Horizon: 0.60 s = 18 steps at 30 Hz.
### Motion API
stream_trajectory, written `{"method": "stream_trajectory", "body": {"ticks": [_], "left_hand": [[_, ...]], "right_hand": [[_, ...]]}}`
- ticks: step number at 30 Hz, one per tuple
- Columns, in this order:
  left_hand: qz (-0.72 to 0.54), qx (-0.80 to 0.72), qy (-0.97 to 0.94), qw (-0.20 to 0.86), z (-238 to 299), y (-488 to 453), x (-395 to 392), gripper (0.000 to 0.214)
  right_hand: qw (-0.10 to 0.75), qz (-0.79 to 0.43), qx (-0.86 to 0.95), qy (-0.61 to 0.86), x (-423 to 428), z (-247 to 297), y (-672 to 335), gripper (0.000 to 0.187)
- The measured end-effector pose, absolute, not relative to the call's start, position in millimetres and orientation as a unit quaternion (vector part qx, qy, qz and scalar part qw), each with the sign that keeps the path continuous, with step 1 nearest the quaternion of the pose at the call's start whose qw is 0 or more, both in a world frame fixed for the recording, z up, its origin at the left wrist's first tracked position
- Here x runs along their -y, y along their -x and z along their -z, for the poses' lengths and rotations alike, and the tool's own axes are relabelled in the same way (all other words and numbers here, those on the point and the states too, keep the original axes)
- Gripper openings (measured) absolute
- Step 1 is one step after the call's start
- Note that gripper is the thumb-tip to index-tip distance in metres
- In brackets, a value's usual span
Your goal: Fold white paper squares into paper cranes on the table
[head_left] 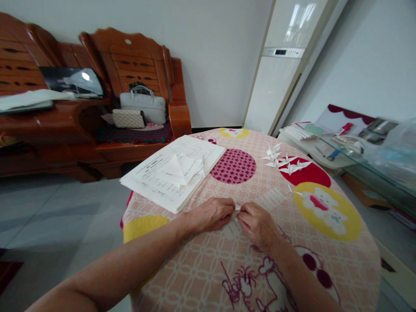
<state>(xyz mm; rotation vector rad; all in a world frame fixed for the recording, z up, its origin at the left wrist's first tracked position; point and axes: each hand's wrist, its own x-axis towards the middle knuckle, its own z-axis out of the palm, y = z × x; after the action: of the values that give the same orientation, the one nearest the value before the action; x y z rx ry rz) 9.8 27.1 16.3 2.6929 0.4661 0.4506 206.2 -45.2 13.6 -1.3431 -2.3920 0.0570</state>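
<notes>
Between my two hands is a small folded piece of white paper (238,208), mostly covered by the fingers. My left hand (214,214) has its fingers closed on the paper's left side. From the right, my right hand (256,222) pinches the same paper with thumb and fingers. Beyond the left hand lies a stack of printed sheets (152,173), with folded paper pieces (182,168) on top. Several white paper cranes (287,164) stand together at the back right of the table. A pale paper strip (271,198) lies just past my right hand.
A patterned tablecloth (201,268) covers the round table. At right is a glass-topped stand (364,160) with papers and a plastic bag. A wooden bench (130,56) with a grey handbag (144,106) is at the back left, and a tall white air conditioner (276,82) stands behind.
</notes>
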Motion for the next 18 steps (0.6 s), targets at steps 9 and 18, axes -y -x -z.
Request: {"method": "stream_trajectory", "body": {"ticks": [9, 18], "left_hand": [[-0.208, -0.252, -0.911, 0.250, -13.7, -16.6, -24.4, 0.007], [-0.199, -0.274, -0.906, 0.253, -11.1, -18.1, -22.7, 0.007]], "right_hand": [[0.297, -0.099, 0.806, 0.502, 41.5, -8.1, -206.5, 0.020], [0.292, -0.109, 0.807, 0.502, 41.9, -9.1, -208.7, 0.020]]}}
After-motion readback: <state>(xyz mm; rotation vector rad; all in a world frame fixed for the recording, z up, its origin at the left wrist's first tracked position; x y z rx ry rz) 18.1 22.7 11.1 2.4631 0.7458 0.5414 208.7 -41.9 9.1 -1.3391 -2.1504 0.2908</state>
